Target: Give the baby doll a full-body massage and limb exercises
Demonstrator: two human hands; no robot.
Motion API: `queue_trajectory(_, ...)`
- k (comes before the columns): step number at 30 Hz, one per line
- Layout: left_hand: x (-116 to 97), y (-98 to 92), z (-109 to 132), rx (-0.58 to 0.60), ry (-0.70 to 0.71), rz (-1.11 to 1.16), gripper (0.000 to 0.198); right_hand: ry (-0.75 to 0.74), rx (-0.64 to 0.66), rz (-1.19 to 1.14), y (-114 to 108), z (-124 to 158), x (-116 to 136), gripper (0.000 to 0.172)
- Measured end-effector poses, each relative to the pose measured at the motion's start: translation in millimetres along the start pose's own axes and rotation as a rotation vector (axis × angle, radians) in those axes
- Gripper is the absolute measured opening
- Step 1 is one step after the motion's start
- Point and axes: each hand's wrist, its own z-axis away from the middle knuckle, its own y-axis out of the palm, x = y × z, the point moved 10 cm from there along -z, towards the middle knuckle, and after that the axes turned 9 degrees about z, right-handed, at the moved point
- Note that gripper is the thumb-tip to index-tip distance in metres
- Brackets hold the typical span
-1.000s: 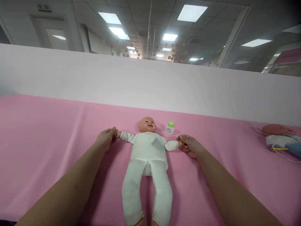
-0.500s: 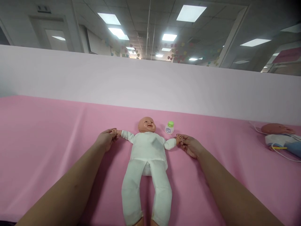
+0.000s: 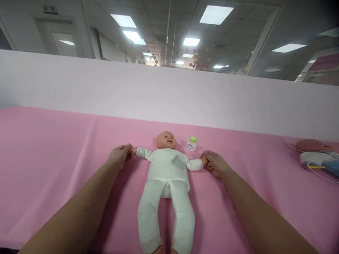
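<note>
A baby doll [image 3: 167, 174] lies on its back in the middle of the pink surface [image 3: 53, 158], its arms stretched to both sides. The head [image 3: 162, 139] is bald and round, of a smooth, hard-looking material which shines a little. The white shirt [image 3: 162, 169] and the white trousers [image 3: 148, 211] are of matte cloth, softly creased. The person's left hand [image 3: 119, 157] is closed on one small hand of the doll, and the right hand [image 3: 215, 163] pinches the other; the two are well apart. Near the head, at its right, is a small rounded bottle [image 3: 191, 144], translucent, with a printed label and a bright green cap. The surface is smooth, with long soft folds at the left. At the far right lies what seems to be a second doll [image 3: 312, 145], in white and blue, with thin white cords; the edge of the view cuts it. Behind rises a flat, plain white panel [image 3: 159, 93].
</note>
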Motion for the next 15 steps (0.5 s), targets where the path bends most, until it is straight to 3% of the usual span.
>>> queue_trajectory(5,5,-2.7,-5,-0.037,-0.019,0.001,0.005,-0.002,-0.098,0.014,-8,-3,-2,0.033)
queue_trajectory(8,6,-1.3,-5,-0.027,-0.024,0.029,0.01,0.008,-0.103,-0.009,-11,0,1,0.029)
queue_trajectory(13,-2,11.9,4,0.085,-0.009,0.123,0.009,-0.057,0.026,-0.259,-5,12,28,0.033)
queue_trajectory(15,-6,22.3,12,0.156,-0.007,0.155,0.014,-0.06,0.116,-0.251,5,18,34,0.032)
